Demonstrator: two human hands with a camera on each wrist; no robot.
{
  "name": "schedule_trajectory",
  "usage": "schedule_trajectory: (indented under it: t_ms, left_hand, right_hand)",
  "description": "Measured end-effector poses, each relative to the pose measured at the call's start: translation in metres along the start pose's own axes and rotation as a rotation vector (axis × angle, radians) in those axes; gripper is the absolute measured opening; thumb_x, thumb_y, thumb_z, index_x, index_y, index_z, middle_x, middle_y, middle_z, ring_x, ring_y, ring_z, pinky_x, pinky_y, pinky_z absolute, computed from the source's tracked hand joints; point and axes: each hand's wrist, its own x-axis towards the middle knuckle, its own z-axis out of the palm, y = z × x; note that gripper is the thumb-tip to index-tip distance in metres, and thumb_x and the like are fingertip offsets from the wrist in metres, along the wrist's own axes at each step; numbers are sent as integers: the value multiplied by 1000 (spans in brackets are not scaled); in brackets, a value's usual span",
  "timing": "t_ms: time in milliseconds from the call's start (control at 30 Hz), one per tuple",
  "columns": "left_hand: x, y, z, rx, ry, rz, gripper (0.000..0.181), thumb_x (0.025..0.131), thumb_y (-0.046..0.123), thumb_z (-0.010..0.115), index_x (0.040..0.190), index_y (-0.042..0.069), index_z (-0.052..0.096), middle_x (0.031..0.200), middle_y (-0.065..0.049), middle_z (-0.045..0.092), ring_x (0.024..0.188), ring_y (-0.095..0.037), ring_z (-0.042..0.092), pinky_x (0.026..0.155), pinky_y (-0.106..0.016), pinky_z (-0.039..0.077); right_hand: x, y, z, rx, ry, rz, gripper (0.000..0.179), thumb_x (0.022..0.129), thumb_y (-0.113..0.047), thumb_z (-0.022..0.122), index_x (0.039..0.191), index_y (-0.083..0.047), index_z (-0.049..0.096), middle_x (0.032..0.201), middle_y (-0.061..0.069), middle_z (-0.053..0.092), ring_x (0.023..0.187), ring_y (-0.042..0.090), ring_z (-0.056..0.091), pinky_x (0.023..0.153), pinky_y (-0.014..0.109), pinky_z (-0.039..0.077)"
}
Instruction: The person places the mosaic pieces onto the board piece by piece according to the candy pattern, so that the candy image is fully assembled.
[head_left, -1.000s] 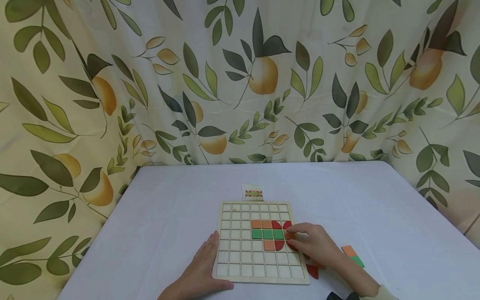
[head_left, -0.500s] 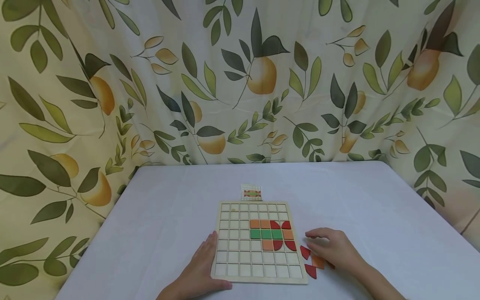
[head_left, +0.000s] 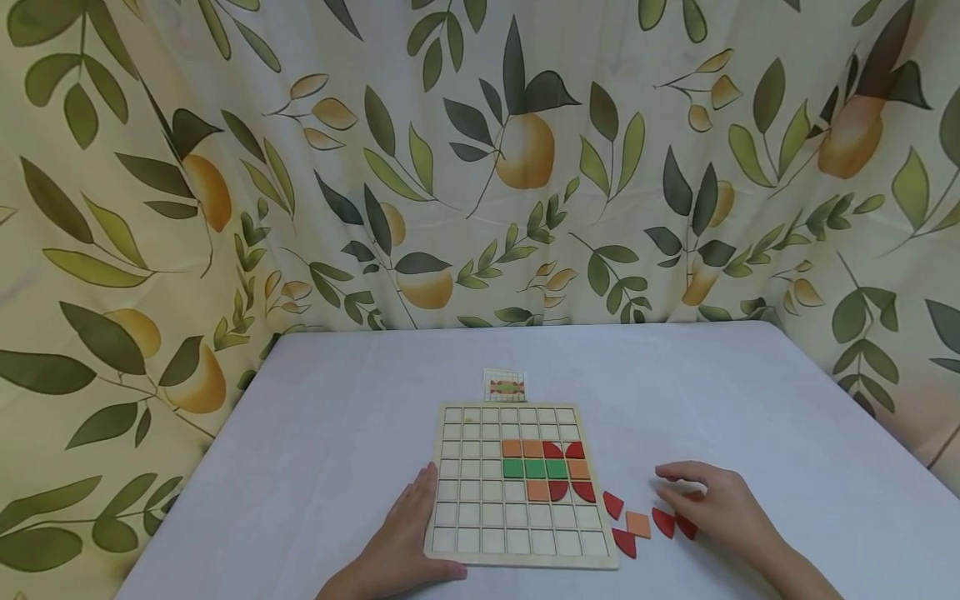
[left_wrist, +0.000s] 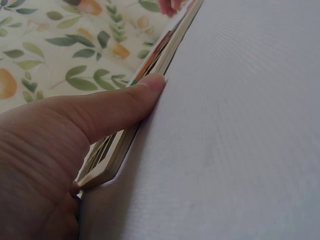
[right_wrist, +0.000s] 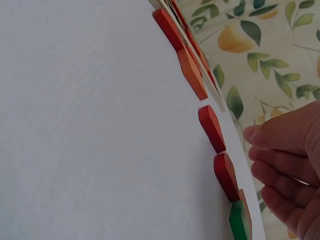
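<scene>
A soft, leaf-and-fruit curtain (head_left: 480,250) hangs behind my bench (head_left: 360,383), whose smooth white cloth fills the lower frame. At bottom centre lies the pale, wood-like board (head_left: 469,492), its square cells holding some set tiles (head_left: 534,468). My left hand (head_left: 401,529), fingers straight along its left edge, thumb against the near one, seems to steady it. My right hand (head_left: 723,504), lower right, has loosely bent fingers gripping nothing I can see. The card (head_left: 506,386) sits just above the board, likely for easy sight. Flat loose pieces, an orange square (head_left: 638,524) and curved red tiles (head_left: 663,522), lie near the board's right edge, presumably for reach; a green tile (right_wrist: 239,222) shows too edge-on to shape.
</scene>
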Motion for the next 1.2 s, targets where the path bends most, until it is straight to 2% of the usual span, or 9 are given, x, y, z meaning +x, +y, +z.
schedule_trajectory:
  t_ms: [200, 400, 733, 967, 1200]
  left_hand:
    - [0, 1, 0, 6, -2, -2, 127, 59, 64, 73, 146, -2, 8, 152, -16, 8, 138, -27, 7, 108, -49, 10]
    - [0, 0, 0, 6, 0, -5, 127, 59, 65, 73, 146, -2, 8, 152, -15, 8, 138, -26, 7, 108, -48, 10]
    - [-1, -1, 0, -1, -3, 14, 127, 60, 65, 71, 145, -3, 7, 152, -15, 7, 138, -26, 5, 108, -48, 8]
    - [0, 0, 1, -2, -4, 11, 127, 60, 66, 71, 145, -3, 7, 152, -15, 7, 138, -26, 5, 109, -48, 8]
    - [1, 0, 1, 5, -10, -10, 128, 59, 66, 71, 146, -2, 7, 152, -15, 7, 138, -26, 5, 109, -48, 8]
  right_hand:
    - [-5, 11, -6, -71, 39, -11, 28, 71, -15, 79, 96, -6, 71, 88, 2, 69, 86, 24, 62, 77, 46, 50]
    - [-7, 18, -14, -94, -3, 91, 35, 76, -23, 75, 102, 0, 68, 93, 12, 67, 94, 36, 58, 79, 55, 47]
    - [-10, 21, -20, -89, -60, 210, 56, 75, -41, 74, 104, 6, 65, 97, 19, 66, 97, 41, 55, 78, 52, 49]
    - [-11, 20, -17, -116, -74, 204, 51, 73, -35, 76, 101, 6, 67, 93, 16, 67, 93, 37, 57, 79, 52, 48]
    - [-3, 20, -15, -62, -90, 186, 41, 75, -24, 76, 102, 5, 66, 93, 15, 67, 89, 32, 60, 76, 45, 51]
